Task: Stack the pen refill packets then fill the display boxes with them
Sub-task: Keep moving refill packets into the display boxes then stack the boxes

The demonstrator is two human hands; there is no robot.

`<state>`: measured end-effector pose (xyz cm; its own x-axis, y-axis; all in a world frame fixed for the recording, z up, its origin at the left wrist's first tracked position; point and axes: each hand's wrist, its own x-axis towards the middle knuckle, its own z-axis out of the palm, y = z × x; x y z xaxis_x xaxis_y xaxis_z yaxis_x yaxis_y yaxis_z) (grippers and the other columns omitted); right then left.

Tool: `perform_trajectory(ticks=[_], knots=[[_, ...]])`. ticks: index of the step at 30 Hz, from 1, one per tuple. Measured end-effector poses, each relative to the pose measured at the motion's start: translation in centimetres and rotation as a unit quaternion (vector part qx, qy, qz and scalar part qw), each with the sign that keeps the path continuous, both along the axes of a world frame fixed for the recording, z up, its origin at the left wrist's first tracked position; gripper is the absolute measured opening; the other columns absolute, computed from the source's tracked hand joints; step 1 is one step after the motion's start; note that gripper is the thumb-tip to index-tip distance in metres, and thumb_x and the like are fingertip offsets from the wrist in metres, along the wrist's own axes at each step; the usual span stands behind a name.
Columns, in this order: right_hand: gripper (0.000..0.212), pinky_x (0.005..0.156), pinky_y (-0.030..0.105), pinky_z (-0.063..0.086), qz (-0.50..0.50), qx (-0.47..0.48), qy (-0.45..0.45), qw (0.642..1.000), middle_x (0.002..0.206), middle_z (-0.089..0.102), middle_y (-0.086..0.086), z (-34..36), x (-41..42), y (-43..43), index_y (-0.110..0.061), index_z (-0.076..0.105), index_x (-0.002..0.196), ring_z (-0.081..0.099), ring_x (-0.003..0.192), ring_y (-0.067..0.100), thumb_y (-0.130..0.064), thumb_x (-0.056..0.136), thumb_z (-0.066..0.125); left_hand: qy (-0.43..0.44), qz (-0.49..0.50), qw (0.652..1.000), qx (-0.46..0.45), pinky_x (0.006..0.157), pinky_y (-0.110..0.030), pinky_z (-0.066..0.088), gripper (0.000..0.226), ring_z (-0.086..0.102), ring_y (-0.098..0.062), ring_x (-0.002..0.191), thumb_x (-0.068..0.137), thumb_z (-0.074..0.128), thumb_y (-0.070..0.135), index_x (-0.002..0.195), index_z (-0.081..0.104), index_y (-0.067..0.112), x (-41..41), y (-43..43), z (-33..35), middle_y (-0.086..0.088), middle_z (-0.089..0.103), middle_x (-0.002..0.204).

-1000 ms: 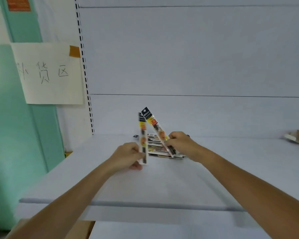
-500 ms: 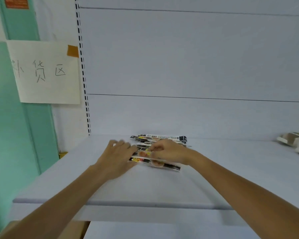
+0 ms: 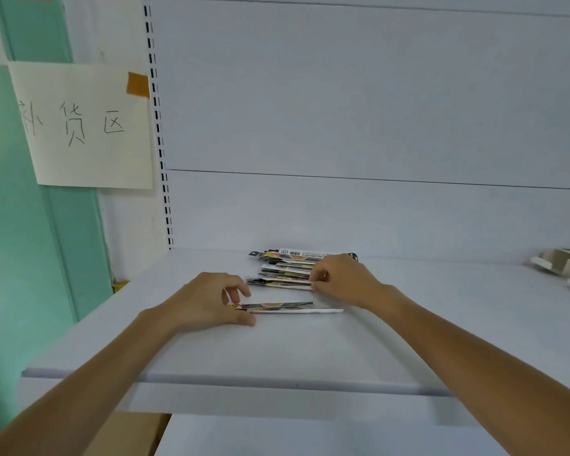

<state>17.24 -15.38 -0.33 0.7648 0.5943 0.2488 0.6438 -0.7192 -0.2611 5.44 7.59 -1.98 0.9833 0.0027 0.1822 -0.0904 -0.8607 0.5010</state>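
Several long, narrow pen refill packets [image 3: 288,263] lie flat in a loose pile at the middle of the white shelf [image 3: 277,350]. A small stack of packets [image 3: 287,307] lies apart in front of the pile; my left hand [image 3: 208,301] holds its left end between thumb and fingers. My right hand [image 3: 339,279] pinches the right end of a packet [image 3: 278,283] at the pile's near edge. White and yellow display boxes [image 3: 563,266] sit at the far right of the shelf.
The shelf's white back panel rises behind the pile. A paper sign [image 3: 83,126] with handwriting is taped to the left upright, beside a teal wall. A brown cardboard box [image 3: 125,436] shows below the shelf's front edge.
A second ago each hand held a packet upright. Both were laid flat; now my left hand has drawn a small stack forward, and my right hand has taken hold of another packet.
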Motion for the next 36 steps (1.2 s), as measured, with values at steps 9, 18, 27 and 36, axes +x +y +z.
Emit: perform_trajectory(ticks=[9,18,27,36], knots=[[0.008,0.079,0.033,0.051,0.109,0.064,-0.01,0.992,0.082,0.059,-0.004,0.9,-1.2,2.4,-0.012,0.068,0.083,0.058,0.079,0.014,-0.006,0.08,0.064,-0.003,0.037,0.999,-0.037,0.083,-0.026,0.043,0.117,0.048,-0.002,0.098,0.02,0.063,0.087,0.124,0.025,0.048,0.0,0.9,0.2,0.02,0.044,0.11],[0.023,0.078,0.033,0.048,0.079,-0.077,-0.053,0.992,0.103,0.063,0.004,0.1,-1.0,3.6,-0.008,0.063,0.105,0.057,0.094,0.02,-0.02,0.087,0.053,-0.007,0.034,0.999,0.016,0.086,-0.024,0.044,0.05,0.053,-0.005,0.1,0.067,0.072,0.056,0.108,0.052,0.037,-0.3,1.1,-0.6,0.018,0.055,0.105],[0.015,0.077,0.021,0.044,0.112,0.086,0.087,0.986,0.099,0.061,-0.003,2.0,-1.7,4.3,-0.017,0.062,0.102,0.055,0.091,0.012,-0.012,0.089,0.056,-0.156,0.035,0.987,0.008,0.103,-0.028,0.02,0.122,0.014,-0.008,0.133,0.041,0.063,0.08,0.144,0.013,0.038,-0.7,1.4,-0.1,0.01,0.017,0.146],[0.048,0.072,0.019,0.04,0.141,-0.087,0.142,0.976,0.102,0.056,-0.01,1.5,-2.7,4.7,-0.02,0.058,0.116,0.053,0.09,0.006,-0.042,0.076,0.073,-0.001,0.014,0.997,0.075,0.087,-0.023,0.039,0.046,0.05,-0.009,0.108,0.082,0.063,0.046,0.123,0.05,0.029,-0.8,1.3,-0.3,0.012,0.053,0.112]])
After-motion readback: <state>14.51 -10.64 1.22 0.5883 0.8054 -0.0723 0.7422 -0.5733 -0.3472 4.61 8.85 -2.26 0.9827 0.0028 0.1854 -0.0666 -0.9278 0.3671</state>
